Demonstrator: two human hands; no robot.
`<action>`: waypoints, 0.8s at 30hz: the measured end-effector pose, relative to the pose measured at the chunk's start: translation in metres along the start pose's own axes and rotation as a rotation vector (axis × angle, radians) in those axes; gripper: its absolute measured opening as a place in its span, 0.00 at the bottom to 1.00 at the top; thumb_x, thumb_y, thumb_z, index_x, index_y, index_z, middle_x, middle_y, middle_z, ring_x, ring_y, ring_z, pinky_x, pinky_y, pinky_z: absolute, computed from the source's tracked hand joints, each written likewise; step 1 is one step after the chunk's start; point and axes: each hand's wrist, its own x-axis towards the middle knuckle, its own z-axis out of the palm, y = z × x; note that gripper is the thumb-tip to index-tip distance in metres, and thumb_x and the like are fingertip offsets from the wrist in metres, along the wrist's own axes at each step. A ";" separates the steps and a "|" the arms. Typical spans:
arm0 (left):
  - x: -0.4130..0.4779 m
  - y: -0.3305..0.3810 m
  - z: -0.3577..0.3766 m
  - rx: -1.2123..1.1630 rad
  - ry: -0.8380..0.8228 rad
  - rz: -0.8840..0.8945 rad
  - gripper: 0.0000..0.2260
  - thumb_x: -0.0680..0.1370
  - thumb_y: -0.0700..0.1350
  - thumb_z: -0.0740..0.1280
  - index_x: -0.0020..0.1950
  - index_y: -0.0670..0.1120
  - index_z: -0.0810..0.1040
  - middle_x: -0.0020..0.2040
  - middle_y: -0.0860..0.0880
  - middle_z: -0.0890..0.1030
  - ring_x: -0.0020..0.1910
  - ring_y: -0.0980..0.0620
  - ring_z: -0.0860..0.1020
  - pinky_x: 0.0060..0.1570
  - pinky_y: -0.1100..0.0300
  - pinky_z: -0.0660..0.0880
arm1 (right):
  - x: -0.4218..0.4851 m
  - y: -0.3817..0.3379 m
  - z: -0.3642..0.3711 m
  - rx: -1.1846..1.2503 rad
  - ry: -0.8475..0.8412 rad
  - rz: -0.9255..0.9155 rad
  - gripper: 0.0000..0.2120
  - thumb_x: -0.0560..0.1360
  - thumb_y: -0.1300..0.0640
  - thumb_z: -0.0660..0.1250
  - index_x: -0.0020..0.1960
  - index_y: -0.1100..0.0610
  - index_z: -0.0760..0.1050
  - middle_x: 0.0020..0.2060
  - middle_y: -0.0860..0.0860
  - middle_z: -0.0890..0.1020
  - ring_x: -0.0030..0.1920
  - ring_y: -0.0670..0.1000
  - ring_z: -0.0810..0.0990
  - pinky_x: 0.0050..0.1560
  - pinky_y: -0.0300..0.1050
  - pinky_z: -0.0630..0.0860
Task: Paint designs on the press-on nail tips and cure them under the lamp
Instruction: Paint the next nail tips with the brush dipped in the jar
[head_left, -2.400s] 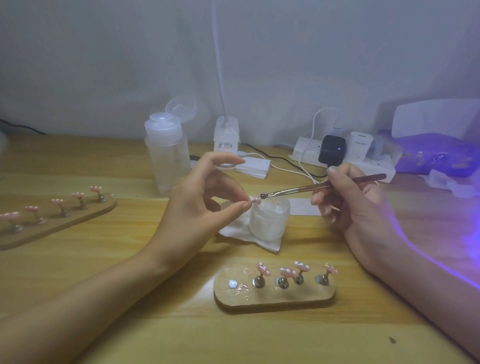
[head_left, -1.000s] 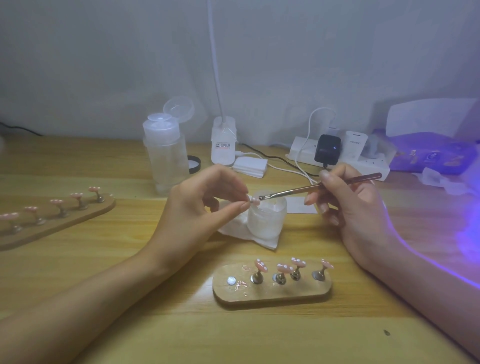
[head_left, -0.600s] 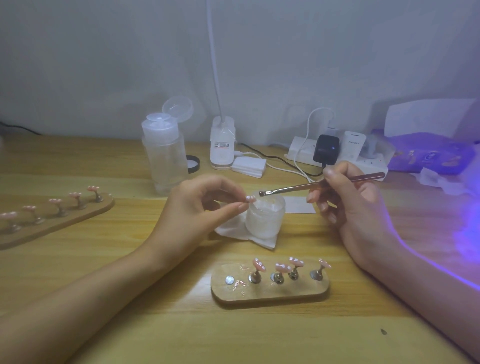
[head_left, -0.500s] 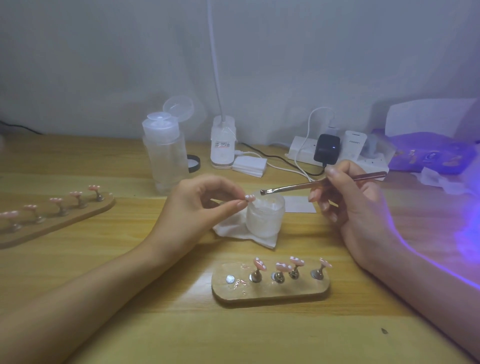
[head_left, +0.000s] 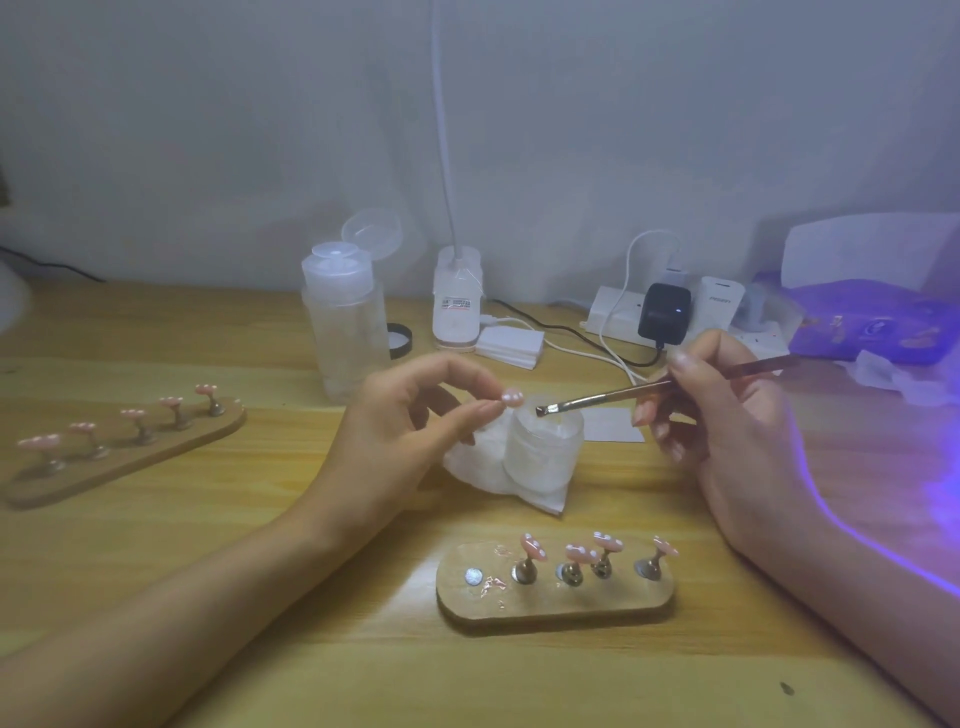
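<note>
The left hand (head_left: 410, 421) pinches a pink nail tip (head_left: 510, 397) between thumb and forefinger, above the table (head_left: 156, 519) and just left of the jar (head_left: 543, 452). The right hand (head_left: 727, 421) has its grip closed on the brush (head_left: 623, 392). The brush's long axis lies nearly level, handle up-right, with the bristles pointing left at the nail tip, just short of it, over the jar's mouth.
</note>
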 end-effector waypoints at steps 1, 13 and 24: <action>0.000 0.000 0.000 -0.005 0.005 0.001 0.02 0.74 0.49 0.74 0.44 0.53 0.83 0.41 0.58 0.84 0.33 0.60 0.77 0.33 0.66 0.71 | 0.000 -0.003 0.001 -0.038 -0.021 -0.034 0.12 0.79 0.56 0.64 0.36 0.52 0.69 0.27 0.55 0.79 0.28 0.50 0.75 0.24 0.37 0.68; -0.001 -0.001 0.000 0.056 -0.003 0.045 0.02 0.77 0.49 0.73 0.45 0.55 0.81 0.39 0.60 0.80 0.29 0.59 0.74 0.31 0.68 0.70 | 0.003 -0.013 0.017 -0.444 -0.228 -0.100 0.11 0.80 0.58 0.67 0.40 0.58 0.70 0.28 0.53 0.80 0.26 0.46 0.75 0.25 0.39 0.73; -0.002 0.000 0.000 0.111 -0.021 0.041 0.05 0.76 0.43 0.73 0.43 0.49 0.80 0.33 0.63 0.78 0.25 0.60 0.67 0.29 0.74 0.62 | -0.002 0.003 0.000 0.070 0.066 0.171 0.15 0.81 0.58 0.62 0.36 0.52 0.68 0.25 0.50 0.75 0.28 0.47 0.72 0.23 0.35 0.65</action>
